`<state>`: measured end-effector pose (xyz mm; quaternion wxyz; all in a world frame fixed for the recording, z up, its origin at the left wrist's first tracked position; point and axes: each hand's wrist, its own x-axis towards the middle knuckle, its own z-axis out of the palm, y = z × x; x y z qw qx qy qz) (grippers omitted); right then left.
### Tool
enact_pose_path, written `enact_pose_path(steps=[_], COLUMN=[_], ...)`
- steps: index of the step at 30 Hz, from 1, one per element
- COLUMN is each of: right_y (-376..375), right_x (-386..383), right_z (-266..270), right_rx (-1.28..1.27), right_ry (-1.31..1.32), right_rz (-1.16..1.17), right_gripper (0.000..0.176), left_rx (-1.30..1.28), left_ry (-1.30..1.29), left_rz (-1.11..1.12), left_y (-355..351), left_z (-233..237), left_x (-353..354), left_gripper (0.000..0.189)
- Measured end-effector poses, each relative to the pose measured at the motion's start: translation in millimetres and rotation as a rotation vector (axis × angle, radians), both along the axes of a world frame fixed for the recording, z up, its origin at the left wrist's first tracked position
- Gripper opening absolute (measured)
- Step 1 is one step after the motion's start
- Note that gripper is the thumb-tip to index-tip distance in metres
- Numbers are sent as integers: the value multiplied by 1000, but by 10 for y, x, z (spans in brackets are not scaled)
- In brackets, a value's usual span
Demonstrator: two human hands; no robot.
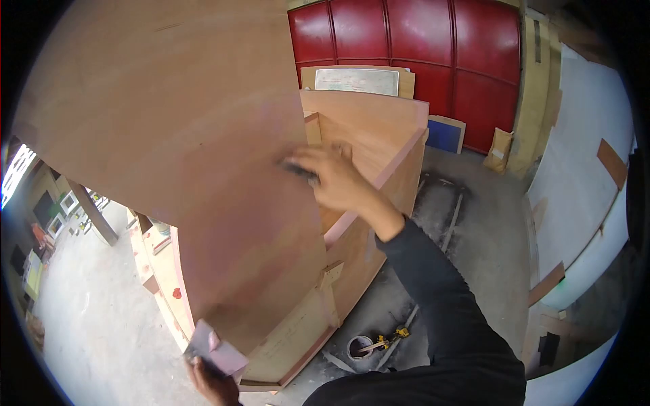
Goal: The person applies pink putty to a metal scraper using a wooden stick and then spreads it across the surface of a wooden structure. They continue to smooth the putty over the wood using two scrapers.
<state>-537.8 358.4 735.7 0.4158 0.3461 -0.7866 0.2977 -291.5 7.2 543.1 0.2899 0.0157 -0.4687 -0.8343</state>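
A large wooden panel (169,115) with faint pinkish smears stands before me. My right hand (342,181) is closed around a small dark tool (298,169), held up to the panel near its right edge. Motion blurs this tool, so I cannot make out its exact kind. Low at the left, my left hand (215,386) grips a wide, flat grey putty spreader (231,358). A lump of pink filler (214,340) sits on the spreader, beside the panel's lower edge.
Behind the panel stands an open wooden box frame (399,159). On the floor below are a tub with a stick (359,348) and yellow clamps (402,332). White curved panels (575,169) stand at the right, and a wooden ledge (159,271) runs along the left.
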Motion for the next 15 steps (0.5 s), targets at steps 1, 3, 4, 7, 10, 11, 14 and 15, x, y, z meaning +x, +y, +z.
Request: enact_pose_path(steps=[1,3,4,7,10,11,14,15], right_y=[-40,-207,-301,-607,-709,-713,-716,-688], right_x=[139,496,730,1211,1411,1413,1456,1452], right_z=[-91,-393,-587,-1165,-1502,-1595,-1770,-1746], right_rx=[-2,28,84,130,-12,-7,-25,-22], right_ry=[-97,-77,-74,-82,-190,-192,-159,-177], right_rz=[223,486,522,675,720,731,521,539], right_gripper=[45,53,56,65,57,57,53,53], left_rx=[60,338,435,708,569,574,234,243], left_ry=[27,-94,-143,-201,-250,-246,-111,-125], left_rz=[-125,-311,-400,-718,-573,-563,-309,-289], left_y=[206,554,567,673,887,916,984,975], left_z=[125,363,297,140,262,272,303,323], left_x=[-51,-164,-232,-417,-414,-414,-411,-404], left_gripper=[44,39,38,31,28,28,29,29])
